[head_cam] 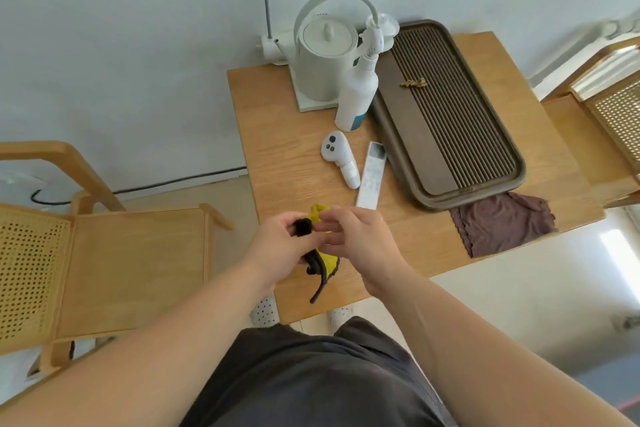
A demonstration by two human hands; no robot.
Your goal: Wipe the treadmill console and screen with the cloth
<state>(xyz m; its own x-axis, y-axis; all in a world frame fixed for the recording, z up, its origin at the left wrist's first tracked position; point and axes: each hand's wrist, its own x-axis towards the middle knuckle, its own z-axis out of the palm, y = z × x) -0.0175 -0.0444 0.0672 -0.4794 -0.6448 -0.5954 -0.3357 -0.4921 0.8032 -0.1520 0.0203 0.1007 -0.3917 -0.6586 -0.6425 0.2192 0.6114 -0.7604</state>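
Observation:
A yellow cloth with a dark edge (325, 262) hangs between both my hands above the near edge of the wooden table (287, 149). My left hand (280, 246) pinches a dark bunched part of it. Fingers of my right hand (356, 236) grip a yellow corner at the top. A dark strip of the cloth dangles below. No treadmill, console or screen is in view.
On the table stand a white kettle (322, 59), a white spray bottle (358, 94), a white controller (337, 156), a remote (370, 177), a brown slatted tray (446, 114) and a brown rag (502, 225). A rattan chair (104, 267) stands left, another at far right.

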